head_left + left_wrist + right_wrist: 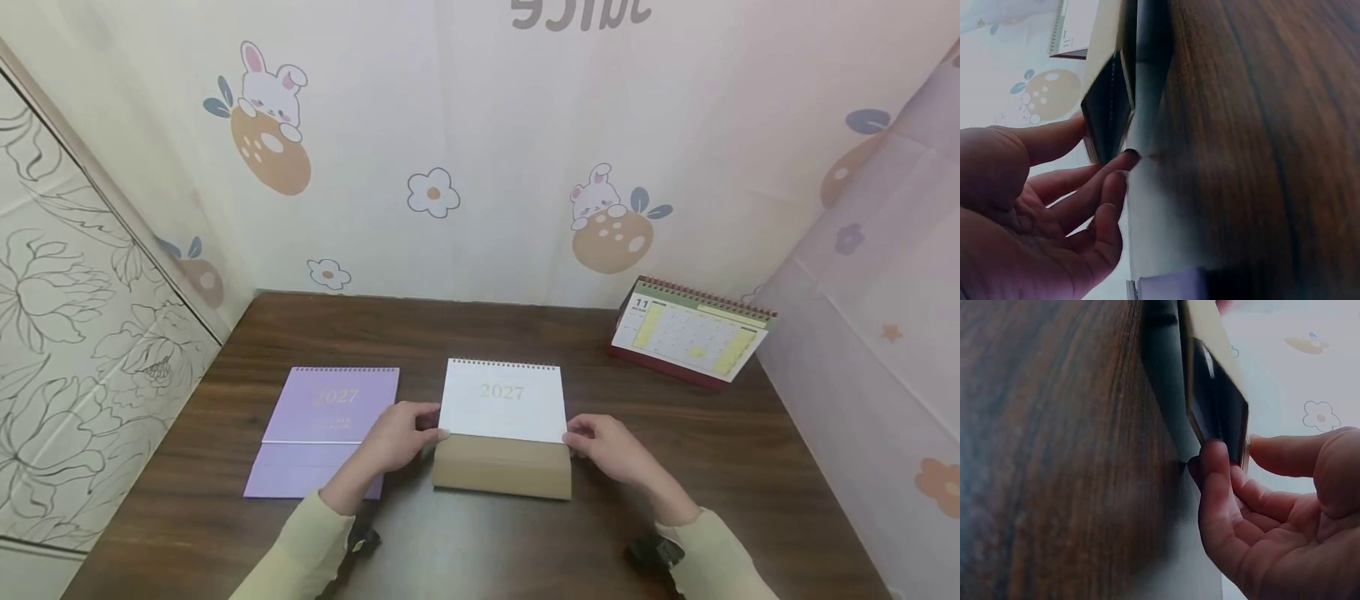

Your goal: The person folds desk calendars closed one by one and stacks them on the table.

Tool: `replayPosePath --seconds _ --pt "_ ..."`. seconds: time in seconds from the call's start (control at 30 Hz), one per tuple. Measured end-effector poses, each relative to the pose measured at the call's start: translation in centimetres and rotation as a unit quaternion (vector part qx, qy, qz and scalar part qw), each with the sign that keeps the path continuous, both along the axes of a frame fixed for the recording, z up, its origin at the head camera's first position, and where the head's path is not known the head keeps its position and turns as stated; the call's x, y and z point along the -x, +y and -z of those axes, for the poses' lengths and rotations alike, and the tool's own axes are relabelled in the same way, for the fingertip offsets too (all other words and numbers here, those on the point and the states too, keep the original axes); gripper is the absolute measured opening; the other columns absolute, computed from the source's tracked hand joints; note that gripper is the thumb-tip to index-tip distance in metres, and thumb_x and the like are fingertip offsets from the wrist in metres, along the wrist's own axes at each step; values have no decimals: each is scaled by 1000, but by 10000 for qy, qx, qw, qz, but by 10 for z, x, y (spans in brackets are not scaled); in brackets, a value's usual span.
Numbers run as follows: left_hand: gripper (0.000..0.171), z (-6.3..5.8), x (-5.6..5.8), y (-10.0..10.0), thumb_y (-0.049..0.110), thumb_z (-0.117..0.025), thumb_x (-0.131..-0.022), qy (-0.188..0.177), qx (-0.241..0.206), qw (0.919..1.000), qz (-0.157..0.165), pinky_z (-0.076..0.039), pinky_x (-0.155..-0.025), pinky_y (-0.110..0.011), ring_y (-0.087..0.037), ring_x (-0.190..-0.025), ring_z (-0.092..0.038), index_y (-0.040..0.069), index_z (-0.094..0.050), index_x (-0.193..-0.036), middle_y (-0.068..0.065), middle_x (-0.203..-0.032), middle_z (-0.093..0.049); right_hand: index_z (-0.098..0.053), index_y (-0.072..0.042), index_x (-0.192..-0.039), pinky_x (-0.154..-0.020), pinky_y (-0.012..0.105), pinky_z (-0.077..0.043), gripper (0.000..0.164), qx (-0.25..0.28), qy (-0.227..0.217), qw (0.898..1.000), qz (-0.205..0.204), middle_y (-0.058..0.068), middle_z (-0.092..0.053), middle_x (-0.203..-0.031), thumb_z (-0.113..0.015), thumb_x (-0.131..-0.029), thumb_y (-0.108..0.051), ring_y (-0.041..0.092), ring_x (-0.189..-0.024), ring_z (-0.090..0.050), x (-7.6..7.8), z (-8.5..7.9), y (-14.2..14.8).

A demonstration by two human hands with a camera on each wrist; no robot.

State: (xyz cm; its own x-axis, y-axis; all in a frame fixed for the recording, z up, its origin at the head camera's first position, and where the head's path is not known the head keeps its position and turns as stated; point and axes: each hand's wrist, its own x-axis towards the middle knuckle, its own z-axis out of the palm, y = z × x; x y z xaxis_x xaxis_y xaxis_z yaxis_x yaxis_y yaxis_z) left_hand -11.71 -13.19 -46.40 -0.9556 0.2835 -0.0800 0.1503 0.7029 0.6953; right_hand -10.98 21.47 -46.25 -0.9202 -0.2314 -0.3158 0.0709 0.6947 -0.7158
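A white desk calendar [502,398] marked 2027, with a tan lower flap and base [501,468], stands between the two hands at the middle of the table. My left hand [401,433] pinches its left edge, thumb on the front face and fingers behind. At the opposite edge, my right hand [609,447] pinches it the same way. Both wrist views look into the calendar's hollow, dark-lined base [1109,106] from its ends. In the right wrist view, fingertips [1215,456] curl against the base's end. Whether the base touches the tabletop I cannot tell.
A purple 2027 calendar [322,408] lies left of the white one, partly behind the left forearm. At the back right stands a calendar [686,333] showing 11, with a dark red base. A patterned cloth [495,133] hangs behind the brown wooden table [465,325].
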Motion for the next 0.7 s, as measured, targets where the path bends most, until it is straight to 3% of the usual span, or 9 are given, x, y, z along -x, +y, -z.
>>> replayPosePath --seconds 0.1,0.37,0.7 --pt "47 2 1 -1 29 -78 -87 -68 118 9999 24 -47 -97 -48 -29 -114 -62 3 -69 -125 -11 -118 -70 -69 -6 -108 -75 38 -52 19 -42 -32 10000 7 2 -65 -86 -65 -98 -21 19 -80 -59 2 1 -2" --pt "45 4 3 0 28 -78 -87 -205 25 9997 88 -50 -77 -36 -12 -82 -60 -1 -70 -121 3 -90 -67 -66 -3 -109 -77 41 -51 24 -473 113 9988 -5 6 -60 -97 -66 -97 -24 21 -86 -56 3 1 -4" --pt "43 2 0 1 33 -77 -87 -248 13 9997 79 -49 -77 -36 -13 -84 -60 3 -71 -117 4 -92 -67 -69 -4 -114 -86 48 -51 30 -583 466 9972 96 9 -62 -108 -67 -96 -28 24 -94 -57 2 0 -1"
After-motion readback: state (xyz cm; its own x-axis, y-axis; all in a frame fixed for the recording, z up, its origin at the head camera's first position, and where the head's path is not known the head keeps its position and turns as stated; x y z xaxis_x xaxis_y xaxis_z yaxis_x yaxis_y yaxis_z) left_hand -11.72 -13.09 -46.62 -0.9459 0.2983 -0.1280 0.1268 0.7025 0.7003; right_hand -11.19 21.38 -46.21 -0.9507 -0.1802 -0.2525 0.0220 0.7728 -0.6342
